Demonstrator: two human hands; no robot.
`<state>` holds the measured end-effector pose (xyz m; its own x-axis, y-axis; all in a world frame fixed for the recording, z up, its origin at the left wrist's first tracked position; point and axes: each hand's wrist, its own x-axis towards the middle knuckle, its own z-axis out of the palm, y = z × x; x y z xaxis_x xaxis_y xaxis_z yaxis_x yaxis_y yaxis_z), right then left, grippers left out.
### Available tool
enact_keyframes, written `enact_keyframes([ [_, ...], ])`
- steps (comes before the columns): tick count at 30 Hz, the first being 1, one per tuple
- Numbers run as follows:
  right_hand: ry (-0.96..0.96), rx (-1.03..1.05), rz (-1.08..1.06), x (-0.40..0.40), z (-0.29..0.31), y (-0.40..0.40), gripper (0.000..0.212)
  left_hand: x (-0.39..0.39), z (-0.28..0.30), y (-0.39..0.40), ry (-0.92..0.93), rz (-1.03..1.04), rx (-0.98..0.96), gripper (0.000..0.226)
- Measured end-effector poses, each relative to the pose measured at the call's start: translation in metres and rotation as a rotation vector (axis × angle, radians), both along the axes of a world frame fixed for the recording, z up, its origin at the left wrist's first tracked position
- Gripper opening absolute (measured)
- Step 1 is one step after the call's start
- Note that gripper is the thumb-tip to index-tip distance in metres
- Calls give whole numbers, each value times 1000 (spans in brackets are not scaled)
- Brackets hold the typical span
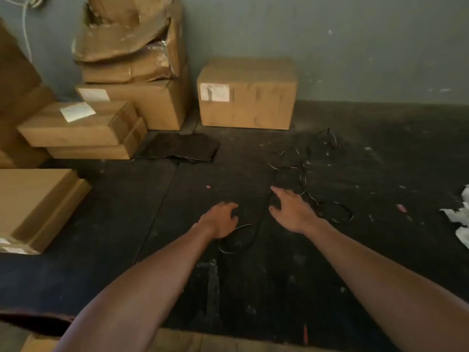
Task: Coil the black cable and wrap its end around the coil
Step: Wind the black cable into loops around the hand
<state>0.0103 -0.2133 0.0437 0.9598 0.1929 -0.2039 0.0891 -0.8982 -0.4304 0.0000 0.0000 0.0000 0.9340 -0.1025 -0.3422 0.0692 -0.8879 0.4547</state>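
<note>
A thin black cable (302,174) lies loose on the dark floor in several untidy loops, running from the far right near the wall down to a loop under my left hand. My left hand (220,219) hovers palm down over that near loop, fingers curled and slightly apart, holding nothing. My right hand (291,212) reaches over the middle stretch of the cable with fingers spread. Part of the cable is hidden beneath both hands. Whether a finger touches the cable is unclear.
Cardboard boxes (132,97) are stacked at the back left, and one box (247,94) stands against the grey wall. A flat box (35,207) lies at left. A dark mat piece (180,147) lies by the boxes. Crumpled white paper (459,214) sits at the right edge.
</note>
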Motion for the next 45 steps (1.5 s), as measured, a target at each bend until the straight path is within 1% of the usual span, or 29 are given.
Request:
enact_keyframes([
  [4, 137, -77, 238, -19, -44, 22, 53, -7, -29, 10, 108, -121, 139, 44],
  [6, 175, -124, 380, -25, -61, 30, 46, -6, -40, 15, 114, -165, 180, 38],
  [9, 160, -192, 516, -29, -76, 41, 41, -5, -47, 19, 78, -162, 153, 35],
  [12, 93, -168, 551, -31, -81, 49, 22, -4, -49, 23, 85, -98, 59, 33],
  [13, 64, -132, 537, -30, -79, 50, 15, -4, -49, 25, 108, -64, 13, 32],
  [15, 77, -28, 476, -25, -70, 48, 6, -1, -46, 29, 171, -14, -72, 26],
  [17, 143, 109, 375, -17, -56, 42, 6, 2, -39, 35, 220, 5, -148, 21],
  [19, 124, 238, 270, -6, -41, 34, 6, 4, -26, 38, 260, 49, -300, 31],
  [21, 37, 347, 174, 8, -26, 25, 7, 5, -11, 36, 303, 99, -459, 40],
  [22, -5, 392, 132, 15, -19, 21, 7, 6, -5, 33, 316, 125, -528, 40],
  [23, -45, 431, 100, 21, -12, 17, 8, 7, 1, 29, 312, 152, -596, 38],
  [25, -115, 487, 70, 32, 5, 11, 10, 10, 16, 20, 246, 211, -732, 33],
  [27, -161, 550, 54, 41, 23, 7, 13, 16, 33, 10, 171, 249, -869, 35],
  [30, -226, 668, -5, 52, 56, 3, 17, 21, 62, -3, 109, 178, -1021, 37],
  [33, -260, 777, -65, 57, 92, -4, 12, 21, 92, -14, 133, 117, -1211, 28],
  [37, -291, 845, -112, 60, 124, -17, 10, 15, 128, -29, 251, 145, -1650, 28],
  [38, -300, 854, -119, 61, 128, -21, 10, 13, 137, -32, 263, 145, -1727, 27],
  [40, -316, 866, -133, 61, 135, -27, 10, 6, 154, -38, 275, 114, -1780, 29],
  [42, -328, 861, -153, 60, 140, -32, 11, 0, 167, -42, 293, 76, -1759, 32],
  [45, -322, 848, -155, 59, 148, -36, 17, -7, 186, -47, 313, 13, -1711, 24],
])
